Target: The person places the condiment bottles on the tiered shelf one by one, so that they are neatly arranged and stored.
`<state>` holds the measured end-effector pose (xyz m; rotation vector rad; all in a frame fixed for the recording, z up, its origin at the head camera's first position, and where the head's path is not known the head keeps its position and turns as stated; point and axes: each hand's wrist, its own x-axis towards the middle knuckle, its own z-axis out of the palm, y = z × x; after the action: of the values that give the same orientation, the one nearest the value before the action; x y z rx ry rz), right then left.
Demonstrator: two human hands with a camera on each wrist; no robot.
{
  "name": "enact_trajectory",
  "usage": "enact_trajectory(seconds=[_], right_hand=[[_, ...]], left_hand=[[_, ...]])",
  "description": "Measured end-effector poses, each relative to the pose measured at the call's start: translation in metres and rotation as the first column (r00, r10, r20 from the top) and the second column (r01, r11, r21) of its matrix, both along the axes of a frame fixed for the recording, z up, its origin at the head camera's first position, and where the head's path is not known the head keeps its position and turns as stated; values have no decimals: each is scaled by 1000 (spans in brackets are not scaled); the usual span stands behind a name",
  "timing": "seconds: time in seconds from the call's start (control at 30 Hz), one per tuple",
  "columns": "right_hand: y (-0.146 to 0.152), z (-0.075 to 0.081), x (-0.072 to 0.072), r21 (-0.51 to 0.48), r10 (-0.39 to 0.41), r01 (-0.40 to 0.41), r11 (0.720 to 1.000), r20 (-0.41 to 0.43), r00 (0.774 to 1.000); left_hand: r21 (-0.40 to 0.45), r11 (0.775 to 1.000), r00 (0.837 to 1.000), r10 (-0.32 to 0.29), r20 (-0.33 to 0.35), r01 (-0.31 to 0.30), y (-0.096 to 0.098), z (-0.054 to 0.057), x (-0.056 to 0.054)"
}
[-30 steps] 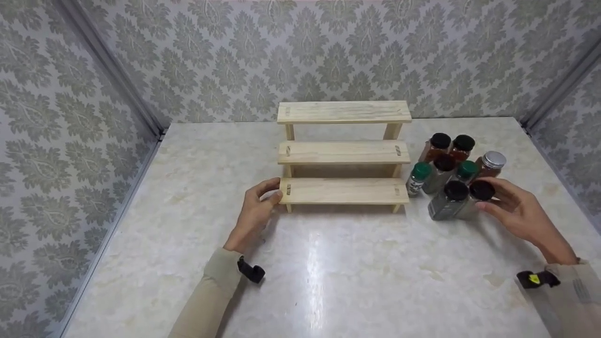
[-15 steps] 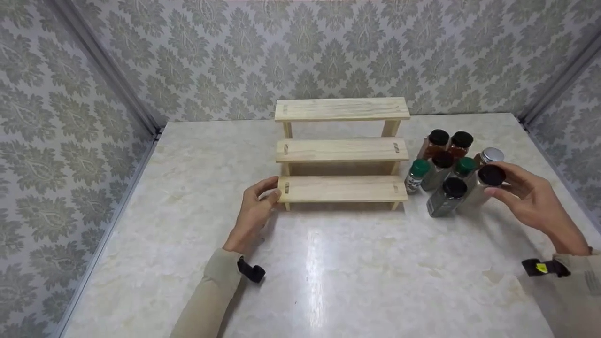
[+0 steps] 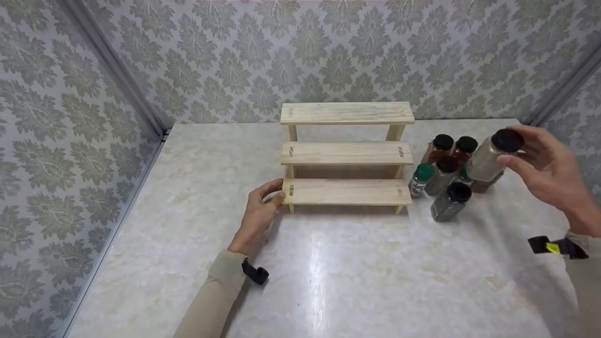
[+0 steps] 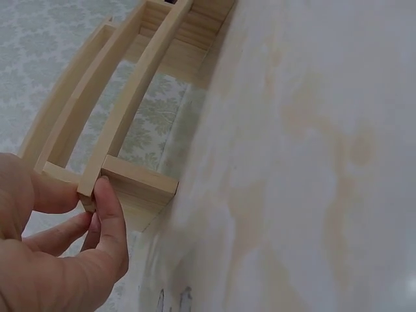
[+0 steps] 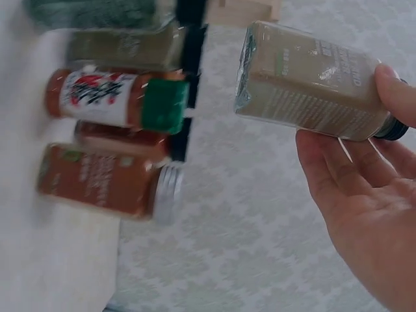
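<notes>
My right hand [image 3: 554, 183] holds a square glass spice jar [image 3: 487, 157] by its black-capped end, thumb on one side and fingers on the other. In the right wrist view this jar [image 5: 305, 84] shows tan powder and printed lettering, and hangs tilted, apart from the jars below. My left hand [image 3: 258, 211] pinches the left end of the lowest board on a three-step wooden shelf [image 3: 347, 191]. The left wrist view shows thumb and fingertips at the end of that board [image 4: 120, 123].
Several spice jars stand right of the shelf, including a green-capped shaker [image 3: 421, 177] and a black-capped jar [image 3: 450, 204] in front. A silver-lidded jar [image 5: 104, 182] with reddish contents shows in the right wrist view. Patterned walls [image 3: 310, 51] enclose the marbled table [image 3: 375, 281] behind and at both sides.
My right hand has lifted the tan jar out of the front of the group, up and to the right. The left hand has stayed at the shelf's end.
</notes>
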<state>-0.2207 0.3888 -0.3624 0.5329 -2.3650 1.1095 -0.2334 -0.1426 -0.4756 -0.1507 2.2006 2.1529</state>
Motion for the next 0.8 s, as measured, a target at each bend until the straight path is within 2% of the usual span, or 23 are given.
enact_trajectory(seconds=[0.23, 0.37, 0.5, 0.63, 0.73, 0.8], right_hand=[[-25, 25, -11, 48, 50, -49, 998, -15, 999], [-44, 40, -19, 33, 95, -95, 995, 4, 995], [-65, 55, -27, -4, 154, -154, 988, 13, 988], [-86, 67, -35, 5, 199, -199, 980, 9, 980], [-101, 74, -43, 5, 231, -231, 973, 9, 973], [-109, 78, -49, -10, 246, -246, 969, 7, 969]], left_hand=[[-39, 999, 1000, -17, -20, 16, 1, -6, 2], [-17, 1000, 1000, -6, -12, 6, 1, -10, 1], [114, 993, 1000, -11, 11, 9, 2, -17, -1], [296, 955, 999, -28, 24, 19, 0, -23, -4], [373, 927, 999, -38, 22, 27, 1, -26, -7], [394, 918, 999, -47, 9, 39, 3, -26, -9]])
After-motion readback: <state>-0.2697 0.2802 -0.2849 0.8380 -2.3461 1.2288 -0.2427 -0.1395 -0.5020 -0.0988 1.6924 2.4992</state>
